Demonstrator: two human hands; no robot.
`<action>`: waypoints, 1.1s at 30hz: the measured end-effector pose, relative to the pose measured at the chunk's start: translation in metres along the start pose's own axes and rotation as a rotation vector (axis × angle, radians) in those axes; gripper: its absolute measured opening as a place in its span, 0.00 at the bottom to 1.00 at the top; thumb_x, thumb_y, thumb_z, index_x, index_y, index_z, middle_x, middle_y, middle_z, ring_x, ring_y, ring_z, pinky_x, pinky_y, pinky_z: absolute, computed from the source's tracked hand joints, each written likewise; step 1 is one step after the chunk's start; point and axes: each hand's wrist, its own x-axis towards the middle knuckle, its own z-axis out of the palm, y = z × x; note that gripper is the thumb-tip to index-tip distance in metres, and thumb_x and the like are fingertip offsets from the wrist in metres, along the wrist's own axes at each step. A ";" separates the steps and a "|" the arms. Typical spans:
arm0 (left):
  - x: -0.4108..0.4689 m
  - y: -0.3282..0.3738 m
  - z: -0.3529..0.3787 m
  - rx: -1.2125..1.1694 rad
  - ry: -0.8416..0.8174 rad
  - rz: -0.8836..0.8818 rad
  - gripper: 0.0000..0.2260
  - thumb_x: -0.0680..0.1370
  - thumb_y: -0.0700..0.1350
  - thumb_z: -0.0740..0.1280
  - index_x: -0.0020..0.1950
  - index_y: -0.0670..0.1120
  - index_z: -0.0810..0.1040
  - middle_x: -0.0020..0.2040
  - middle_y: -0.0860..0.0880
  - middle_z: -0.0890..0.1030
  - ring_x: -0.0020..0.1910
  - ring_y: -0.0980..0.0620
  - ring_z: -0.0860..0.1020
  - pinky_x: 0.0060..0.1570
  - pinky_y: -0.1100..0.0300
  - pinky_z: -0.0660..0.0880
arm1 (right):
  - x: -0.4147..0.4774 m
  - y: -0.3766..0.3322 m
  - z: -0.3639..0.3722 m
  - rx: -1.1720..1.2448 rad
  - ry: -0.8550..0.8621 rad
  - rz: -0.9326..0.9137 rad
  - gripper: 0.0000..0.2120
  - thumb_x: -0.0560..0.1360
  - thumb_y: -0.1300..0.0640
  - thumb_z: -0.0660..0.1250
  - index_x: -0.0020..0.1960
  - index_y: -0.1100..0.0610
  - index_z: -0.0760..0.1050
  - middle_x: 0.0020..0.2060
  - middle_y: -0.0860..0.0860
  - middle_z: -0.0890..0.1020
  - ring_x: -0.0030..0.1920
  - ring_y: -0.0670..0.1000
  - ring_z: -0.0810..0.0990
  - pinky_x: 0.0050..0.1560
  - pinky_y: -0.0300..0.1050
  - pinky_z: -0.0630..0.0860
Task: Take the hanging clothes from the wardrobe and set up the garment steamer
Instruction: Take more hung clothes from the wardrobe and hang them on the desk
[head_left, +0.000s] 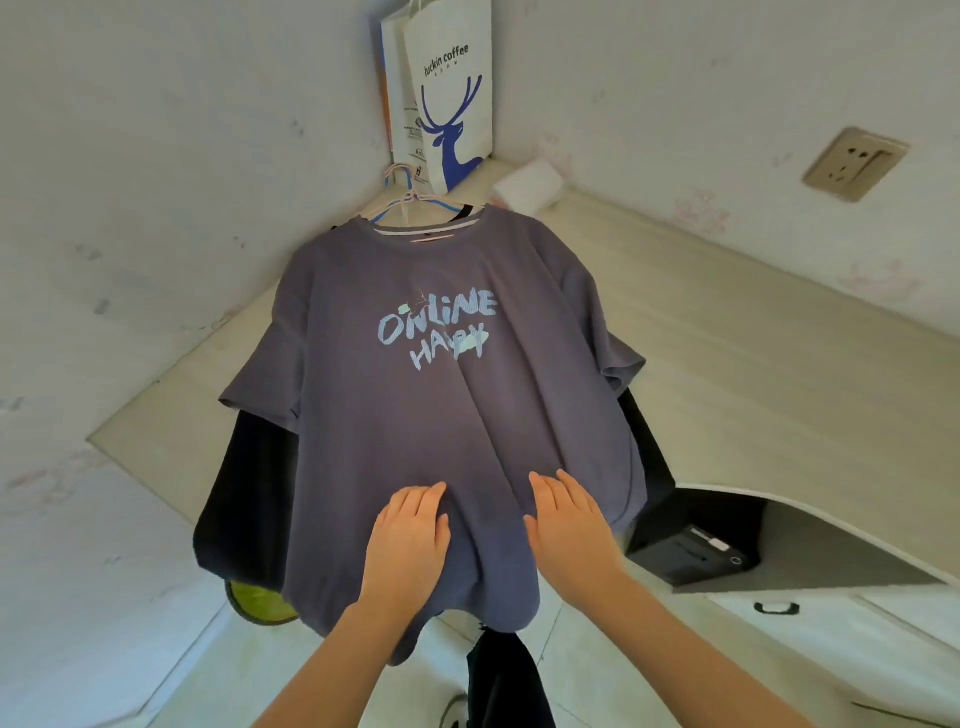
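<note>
Your left hand (410, 535) and right hand (566, 525) lie flat, fingers straight, on the lower front of the slate-blue cotton T-shirt printed "ONLINE HAPPY" (431, 374). It lies on hangers (415, 197) over a dark garment (249, 499). Its long axis runs straight away from your fingertips to the collar, both hands equally near.

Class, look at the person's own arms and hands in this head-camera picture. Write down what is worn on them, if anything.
The left hand and right hand are bare: no gloves, rings, watch or bracelet show. Both forearms are uncovered down to the picture's lower edge, with no sleeve in view.
</note>
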 end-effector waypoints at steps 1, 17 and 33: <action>-0.012 0.002 -0.001 0.016 0.005 0.031 0.17 0.78 0.48 0.60 0.62 0.44 0.78 0.54 0.49 0.82 0.54 0.48 0.79 0.52 0.52 0.78 | -0.016 -0.003 0.001 0.006 0.000 0.026 0.27 0.63 0.48 0.79 0.58 0.59 0.80 0.50 0.52 0.84 0.54 0.56 0.83 0.49 0.49 0.81; -0.124 0.076 -0.004 0.013 -0.051 0.414 0.17 0.68 0.41 0.76 0.55 0.44 0.80 0.44 0.50 0.82 0.45 0.48 0.80 0.37 0.55 0.77 | -0.212 0.001 -0.011 0.199 -0.047 0.364 0.25 0.82 0.50 0.52 0.76 0.55 0.53 0.74 0.52 0.63 0.75 0.55 0.56 0.74 0.48 0.55; -0.277 0.208 0.041 -0.022 -0.241 0.842 0.13 0.71 0.40 0.72 0.54 0.44 0.79 0.44 0.51 0.81 0.45 0.49 0.79 0.36 0.56 0.78 | -0.464 0.029 0.034 0.136 0.156 0.738 0.25 0.66 0.53 0.76 0.60 0.60 0.77 0.50 0.52 0.83 0.53 0.55 0.82 0.50 0.46 0.80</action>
